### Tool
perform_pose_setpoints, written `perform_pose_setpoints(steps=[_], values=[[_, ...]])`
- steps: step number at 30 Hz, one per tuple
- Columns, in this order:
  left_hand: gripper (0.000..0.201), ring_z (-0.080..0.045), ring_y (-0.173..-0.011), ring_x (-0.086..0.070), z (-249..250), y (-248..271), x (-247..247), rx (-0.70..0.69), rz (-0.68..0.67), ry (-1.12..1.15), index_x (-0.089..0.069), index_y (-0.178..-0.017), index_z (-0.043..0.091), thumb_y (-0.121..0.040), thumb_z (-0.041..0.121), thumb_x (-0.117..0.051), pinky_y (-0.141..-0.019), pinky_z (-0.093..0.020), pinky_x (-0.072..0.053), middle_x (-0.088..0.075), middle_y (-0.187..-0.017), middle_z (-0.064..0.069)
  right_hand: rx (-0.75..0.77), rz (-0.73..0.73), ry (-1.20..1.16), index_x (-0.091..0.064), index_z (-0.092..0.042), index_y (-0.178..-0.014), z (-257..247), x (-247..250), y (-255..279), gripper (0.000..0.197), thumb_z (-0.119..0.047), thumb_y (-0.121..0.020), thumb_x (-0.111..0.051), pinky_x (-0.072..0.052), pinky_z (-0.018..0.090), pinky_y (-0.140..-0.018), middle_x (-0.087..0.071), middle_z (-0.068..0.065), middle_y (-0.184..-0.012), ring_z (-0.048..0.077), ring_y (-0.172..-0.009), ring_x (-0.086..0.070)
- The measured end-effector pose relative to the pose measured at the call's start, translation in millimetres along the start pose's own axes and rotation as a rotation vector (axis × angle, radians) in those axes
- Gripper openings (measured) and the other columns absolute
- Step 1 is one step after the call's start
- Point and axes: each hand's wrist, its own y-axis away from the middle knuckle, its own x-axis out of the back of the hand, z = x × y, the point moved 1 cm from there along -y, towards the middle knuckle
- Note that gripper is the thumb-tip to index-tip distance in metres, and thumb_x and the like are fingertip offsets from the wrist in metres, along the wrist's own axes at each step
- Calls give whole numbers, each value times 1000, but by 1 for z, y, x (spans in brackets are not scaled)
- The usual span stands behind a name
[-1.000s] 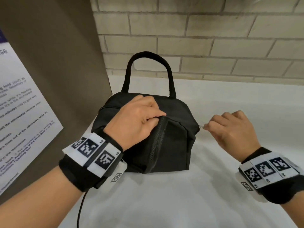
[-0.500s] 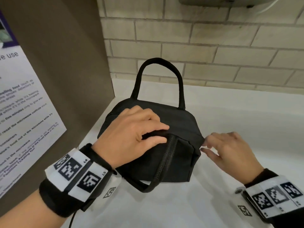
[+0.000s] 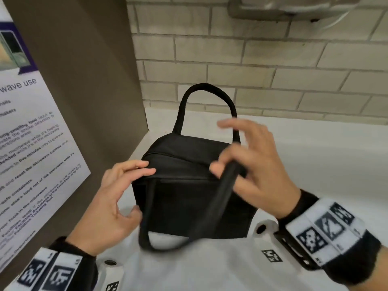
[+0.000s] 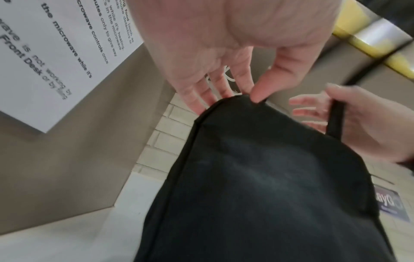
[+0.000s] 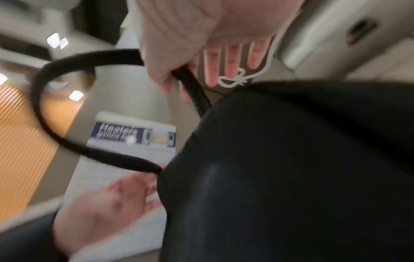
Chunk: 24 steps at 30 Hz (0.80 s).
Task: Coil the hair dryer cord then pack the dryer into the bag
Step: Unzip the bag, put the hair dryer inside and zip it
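Head view: bag (image 3: 189, 198) on white desk (image 3: 315, 164) below brick wall (image 3: 252, 76); right hand (image 3: 258, 164) pinches near handle (image 3: 212, 204), left hand (image 3: 113, 198) spread, fingertips on bag.

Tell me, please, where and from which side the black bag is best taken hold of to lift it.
Grip the rear handle at the top of its arch, coming down from above. It stands upright and clear over the black bag, while the front handle droops down the front, pinched near its end by the right hand. Lifting both together would probably balance better.
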Motion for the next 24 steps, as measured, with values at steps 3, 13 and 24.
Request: perform_pose_setpoints(steps=[3, 13, 24], values=[[72, 18, -117, -28, -6, -1, -3, 6, 0, -89, -39, -107, 65, -63, 14, -65, -96, 2, -22, -30, -116, 50, -418, 96, -314, -49, -26, -102, 13, -5, -24, 29, -45, -80, -46, -25, 9, -95, -37, -2, -127, 8, -115, -33], [83, 13, -117, -18, 16, -37, -5, 78, 85, -112, -27, -133, 39, -63, 61, -65, -102, -20, -20, -26, -124, 33, -614, 101, -609, -52, -14, -95, 29, -15, -35, 17, -22, -94, -38, -42, 10, -61, -50, -2, -59, 8, -58, -51], [16, -4, -71, -57, 41, -113, -15, -24, 115, 81, -48, -73, 32, -89, 29, -46, -67, -6, -40, -57, -69, 7, -503, -12, -413, -44, -31, -119, 33, 26, 11, 34, -44, -87, -44, -38, 11, -93, -56, -13, -119, -4, -113, -48]])
